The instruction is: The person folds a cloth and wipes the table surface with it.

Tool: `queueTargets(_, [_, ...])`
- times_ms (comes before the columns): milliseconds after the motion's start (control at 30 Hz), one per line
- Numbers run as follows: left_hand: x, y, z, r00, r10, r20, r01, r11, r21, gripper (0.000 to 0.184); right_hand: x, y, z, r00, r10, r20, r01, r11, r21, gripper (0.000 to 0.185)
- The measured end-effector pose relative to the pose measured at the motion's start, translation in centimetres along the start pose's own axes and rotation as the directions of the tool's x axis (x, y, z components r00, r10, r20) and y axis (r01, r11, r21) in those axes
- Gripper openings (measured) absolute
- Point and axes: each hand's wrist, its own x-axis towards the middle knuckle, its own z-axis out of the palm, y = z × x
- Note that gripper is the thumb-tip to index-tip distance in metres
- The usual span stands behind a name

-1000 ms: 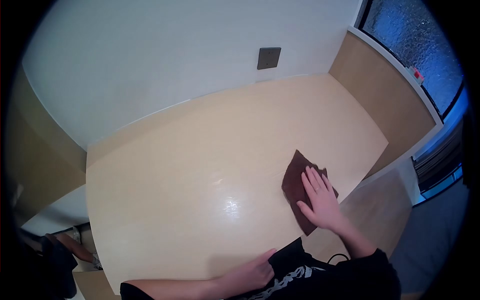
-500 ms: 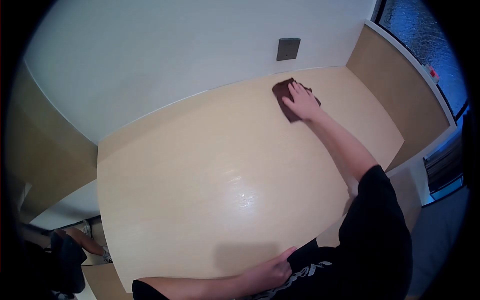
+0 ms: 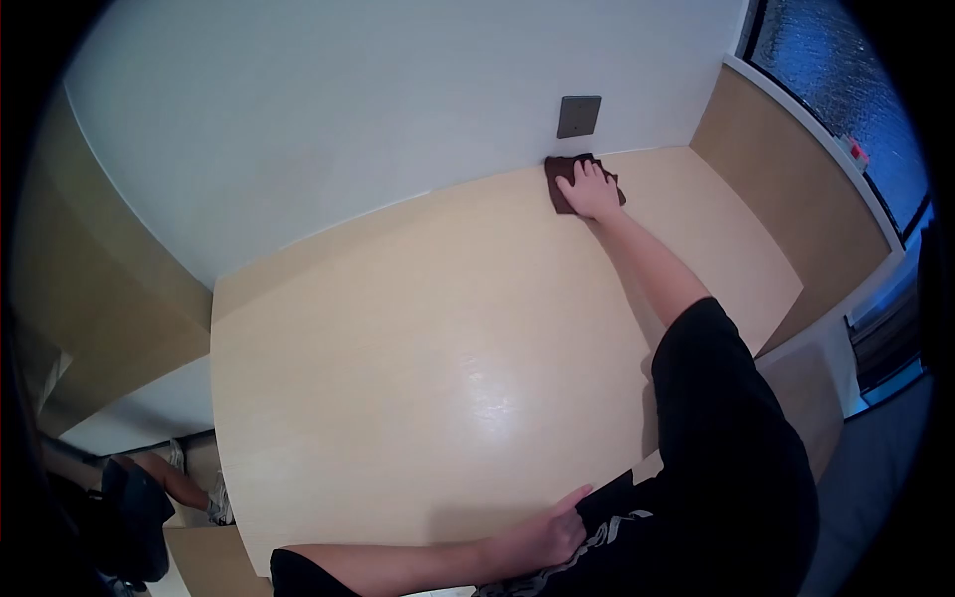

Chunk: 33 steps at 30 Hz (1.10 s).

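Observation:
My right hand (image 3: 594, 192) lies flat, fingers spread, on a dark brown cloth (image 3: 561, 189). It presses the cloth to the light wooden tabletop (image 3: 418, 318) at its far side, close against the white wall. Down at the near edge, in front of my black shirt (image 3: 716, 497), my left hand (image 3: 549, 538) is closed with its thumb sticking out. The curled fingers rest against the shirt; whether they grip anything is hidden.
A square metal wall plate (image 3: 579, 116) is set just above the cloth. Wooden panels bound the table left and right (image 3: 786, 169). A window (image 3: 826, 70) is at the upper right. Another person's leg and shoe (image 3: 220, 500) show at the lower left.
My right hand and the cloth have slid farther across the tabletop, up to the wall edge. The view has shifted slightly. My left hand stays at the shirt.

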Motion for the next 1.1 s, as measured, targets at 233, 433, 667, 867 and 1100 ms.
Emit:
queueTargets(233, [0.1, -0.9, -0.8, 0.992, 0.093, 0.085, -0.098, 0.994, 0.048, 0.013, -15.2, 4.9, -3.3, 0.929, -0.370, -0.009, 0.371, 0.928, 0.032, 0.071])
queueTargets(433, [0.3, -0.8, -0.9, 0.991, 0.061, 0.117, -0.069, 0.995, 0.072, 0.010, -30.7, 8.0, -9.3, 0.861, -0.505, 0.062, 0.498, 0.861, 0.103, 0.071])
queueTargets(667, [0.3, -0.7, -1.0, 0.994, 0.055, 0.096, -0.061, 0.997, 0.052, 0.012, -36.0, 9.0, -11.4, 0.867, -0.464, 0.183, 0.447, 0.886, 0.128, 0.076])
queueTargets(867, [0.2, -0.6, -1.1, 0.997, 0.038, 0.060, -0.041, 0.998, 0.053, 0.012, -30.8, 8.3, -9.8, 0.859, -0.501, 0.105, 0.487, 0.863, 0.138, 0.076])
queueTargets(1100, [0.3, -0.7, -1.0, 0.997, 0.024, 0.078, -0.026, 0.999, 0.022, 0.013, -17.1, 9.1, -5.2, 0.874, -0.487, 0.001, 0.480, 0.862, 0.163, 0.072])
